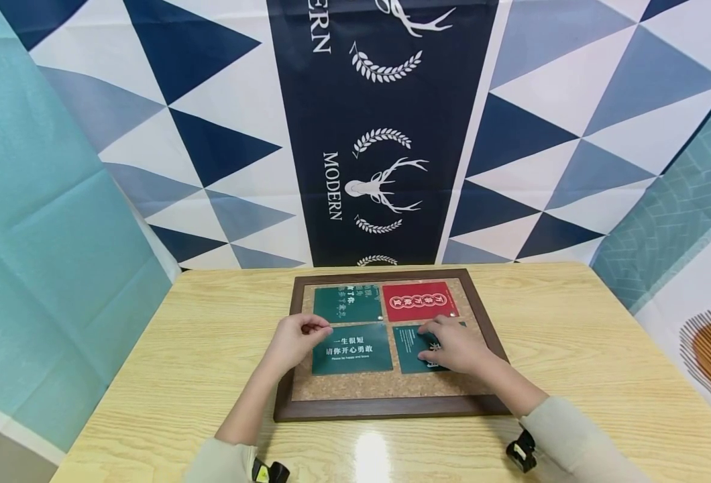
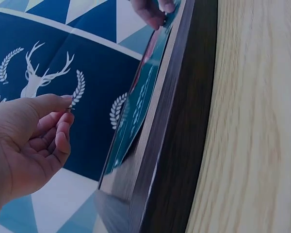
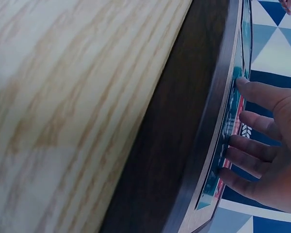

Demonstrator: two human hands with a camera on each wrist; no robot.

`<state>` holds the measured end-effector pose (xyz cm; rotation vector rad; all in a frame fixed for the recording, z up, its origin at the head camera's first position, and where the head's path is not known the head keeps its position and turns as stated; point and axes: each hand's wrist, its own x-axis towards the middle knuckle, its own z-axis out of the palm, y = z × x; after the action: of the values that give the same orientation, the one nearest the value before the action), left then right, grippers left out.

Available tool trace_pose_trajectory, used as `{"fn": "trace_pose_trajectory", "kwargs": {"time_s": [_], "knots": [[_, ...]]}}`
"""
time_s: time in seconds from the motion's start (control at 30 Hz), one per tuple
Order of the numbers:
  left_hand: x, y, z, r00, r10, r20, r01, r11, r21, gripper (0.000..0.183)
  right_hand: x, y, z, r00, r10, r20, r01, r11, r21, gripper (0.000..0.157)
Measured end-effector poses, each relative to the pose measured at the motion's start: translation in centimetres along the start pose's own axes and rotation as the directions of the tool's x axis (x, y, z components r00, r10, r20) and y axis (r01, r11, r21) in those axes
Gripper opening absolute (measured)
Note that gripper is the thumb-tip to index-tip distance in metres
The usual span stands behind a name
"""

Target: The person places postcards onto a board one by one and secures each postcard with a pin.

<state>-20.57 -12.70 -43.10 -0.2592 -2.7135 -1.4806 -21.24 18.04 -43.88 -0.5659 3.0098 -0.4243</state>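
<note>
A brown-framed cork board (image 1: 343,389) lies on the table with several cards on it. My left hand (image 1: 298,341) is raised over the board's left side, by the green card with white writing (image 1: 355,359). In the left wrist view its thumb and forefinger pinch a tiny pin (image 2: 70,109), mostly hidden by the fingertips. My right hand (image 1: 455,343) rests with spread fingers on the lower right green card (image 1: 408,343), covering part of it. In the right wrist view the fingertips (image 3: 227,174) touch that card's surface.
Toward the back of the board are another green card (image 1: 331,305) and a red card (image 1: 416,302), with small pins at their corners. The wooden table (image 1: 168,376) extends around the frame. A patterned cloth (image 1: 386,134) hangs behind it.
</note>
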Motion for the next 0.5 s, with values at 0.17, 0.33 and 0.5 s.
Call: {"fn": "trace_pose_trajectory", "kwargs": {"time_s": [0.17, 0.33, 0.5], "knots": [[0.6, 1.0, 1.2, 1.0, 0.023, 0.022, -0.023, 1.0, 0.016, 0.009, -0.1, 0.0, -0.1, 1.0, -0.011, -0.003, 0.011, 1.0, -0.016, 0.046], [1.2, 1.5, 2.6, 0.998, 0.023, 0.064, -0.024, 1.0, 0.017, 0.012, -0.1, 0.0, 0.0, 1.0, -0.01, 0.009, 0.01, 1.0, -0.015, 0.047], [1.9, 2.1, 4.1, 0.994, 0.033, 0.1, -0.037, 0.999, 0.03, 0.013, -0.1, -0.1, 0.0, 1.0, -0.004, 0.013, 0.004, 1.0, -0.005, 0.047]]}}
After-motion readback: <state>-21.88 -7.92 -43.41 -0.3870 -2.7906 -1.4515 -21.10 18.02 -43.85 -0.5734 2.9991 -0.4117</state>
